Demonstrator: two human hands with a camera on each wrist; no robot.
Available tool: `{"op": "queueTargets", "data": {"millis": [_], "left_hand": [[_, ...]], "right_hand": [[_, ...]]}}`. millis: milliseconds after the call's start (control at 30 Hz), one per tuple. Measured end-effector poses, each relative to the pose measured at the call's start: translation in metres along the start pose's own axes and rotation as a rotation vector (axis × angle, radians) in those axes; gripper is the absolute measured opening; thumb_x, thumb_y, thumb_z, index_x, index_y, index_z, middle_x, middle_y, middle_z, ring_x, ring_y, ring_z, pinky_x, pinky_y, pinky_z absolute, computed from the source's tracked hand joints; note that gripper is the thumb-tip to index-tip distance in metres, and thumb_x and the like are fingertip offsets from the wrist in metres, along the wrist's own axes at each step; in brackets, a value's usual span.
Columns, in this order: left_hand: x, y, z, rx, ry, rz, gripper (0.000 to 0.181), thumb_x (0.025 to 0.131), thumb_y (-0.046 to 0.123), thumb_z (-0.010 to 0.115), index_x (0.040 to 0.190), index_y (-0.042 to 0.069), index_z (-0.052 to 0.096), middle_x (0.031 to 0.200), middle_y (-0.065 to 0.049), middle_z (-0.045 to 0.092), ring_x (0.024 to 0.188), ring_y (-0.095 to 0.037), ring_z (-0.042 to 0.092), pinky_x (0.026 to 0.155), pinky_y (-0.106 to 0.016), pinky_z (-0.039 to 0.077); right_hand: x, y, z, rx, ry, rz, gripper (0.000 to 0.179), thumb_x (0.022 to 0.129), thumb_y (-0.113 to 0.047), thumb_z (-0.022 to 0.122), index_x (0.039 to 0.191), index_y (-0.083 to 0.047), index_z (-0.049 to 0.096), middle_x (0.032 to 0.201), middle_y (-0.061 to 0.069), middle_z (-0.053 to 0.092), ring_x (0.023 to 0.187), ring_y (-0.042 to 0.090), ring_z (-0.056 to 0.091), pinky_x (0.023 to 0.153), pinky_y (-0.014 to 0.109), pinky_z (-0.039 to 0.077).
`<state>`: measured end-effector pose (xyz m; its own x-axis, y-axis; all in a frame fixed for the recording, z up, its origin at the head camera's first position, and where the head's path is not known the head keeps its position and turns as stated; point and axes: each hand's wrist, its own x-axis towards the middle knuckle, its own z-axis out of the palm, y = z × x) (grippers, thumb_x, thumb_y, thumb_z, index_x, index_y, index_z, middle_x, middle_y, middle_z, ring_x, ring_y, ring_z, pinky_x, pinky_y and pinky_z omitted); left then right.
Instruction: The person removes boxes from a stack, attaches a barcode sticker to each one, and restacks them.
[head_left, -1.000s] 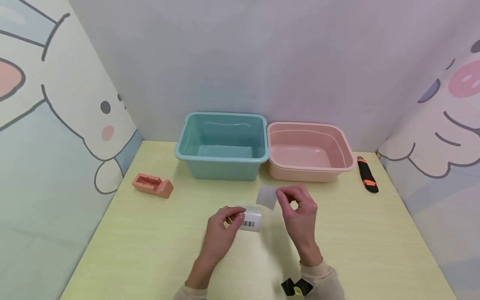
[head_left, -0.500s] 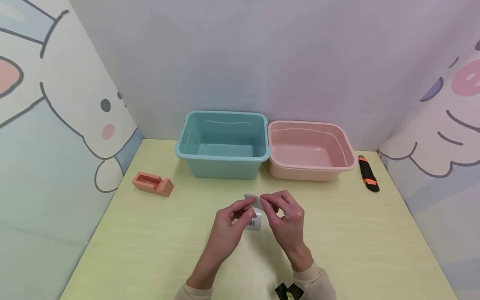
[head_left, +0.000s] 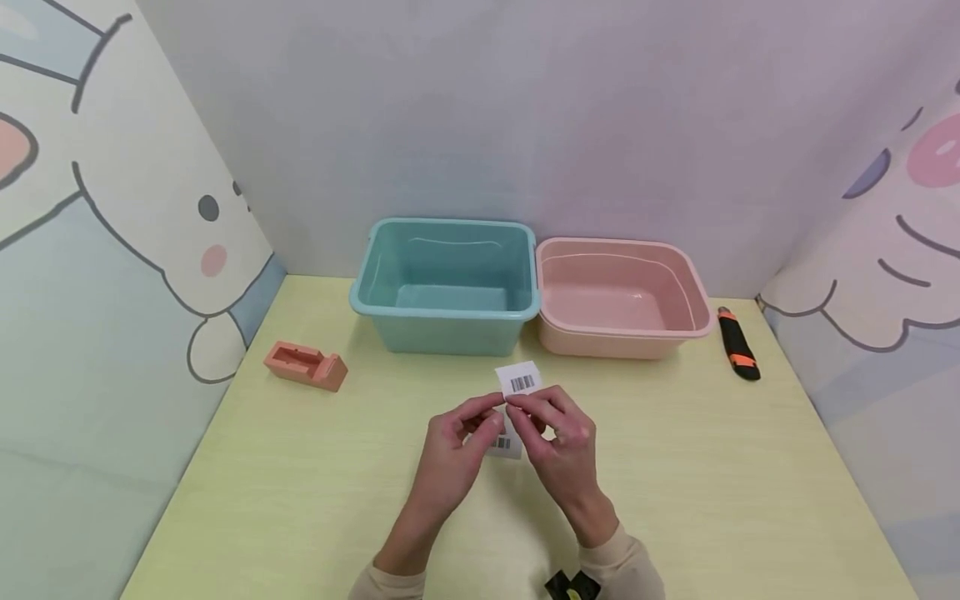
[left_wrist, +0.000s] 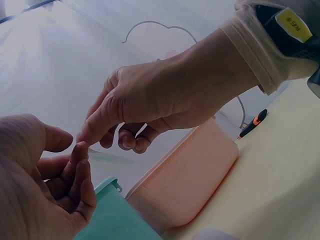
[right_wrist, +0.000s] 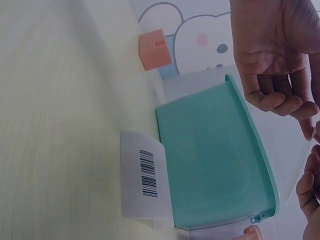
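Note:
My right hand [head_left: 562, 454] pinches a white barcode label [head_left: 519, 378] at its lower edge, between thumb and index finger. The barcode on it faces up in the head view. My left hand [head_left: 450, 458] is beside it, its index fingertip at the label's lower left corner and its thumb a little apart. In the left wrist view the fingertips of the left hand [left_wrist: 45, 170] meet those of the right hand [left_wrist: 145, 105]. A second barcode label [right_wrist: 144, 182] rests curved on the table below the hands, mostly hidden in the head view.
A teal basin [head_left: 453, 329] and a pink basin [head_left: 626, 342] stand side by side at the back. An orange tape dispenser [head_left: 306, 367] lies at the left. A black and orange utility knife [head_left: 738, 343] lies at the far right.
My right hand has moved left with its label to meet the left hand, and the label has turned so its barcode shows. The label on the table has stayed put.

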<state>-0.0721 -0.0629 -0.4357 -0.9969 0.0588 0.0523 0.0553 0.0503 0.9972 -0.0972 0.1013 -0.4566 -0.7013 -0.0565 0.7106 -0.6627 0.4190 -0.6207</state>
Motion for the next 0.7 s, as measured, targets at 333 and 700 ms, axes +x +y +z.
{"op": "queueTargets", "data": {"millis": [333, 700], "left_hand": [[0.004, -0.01, -0.006, -0.032, 0.095, 0.056, 0.013, 0.099, 0.018, 0.076, 0.108, 0.011, 0.082, 0.101, -0.008, 0.078, 0.091, -0.023, 0.066, 0.083, -0.03, 0.053], [0.006, -0.012, -0.019, -0.115, 0.136, 0.086, 0.011, 0.099, 0.011, 0.075, 0.106, 0.005, 0.081, 0.099, -0.024, 0.072, 0.089, -0.024, 0.064, 0.079, -0.026, 0.052]], "right_hand": [[-0.001, 0.001, 0.003, 0.028, -0.023, -0.022, 0.021, 0.082, 0.008, 0.082, 0.099, -0.006, 0.083, 0.086, 0.001, 0.065, 0.066, 0.008, 0.053, 0.058, 0.017, 0.045], [-0.003, 0.015, 0.001, -0.003, 0.042, 0.147, 0.022, 0.083, 0.006, 0.085, 0.1, -0.008, 0.082, 0.086, 0.001, 0.068, 0.062, 0.01, 0.058, 0.058, 0.016, 0.048]]}}
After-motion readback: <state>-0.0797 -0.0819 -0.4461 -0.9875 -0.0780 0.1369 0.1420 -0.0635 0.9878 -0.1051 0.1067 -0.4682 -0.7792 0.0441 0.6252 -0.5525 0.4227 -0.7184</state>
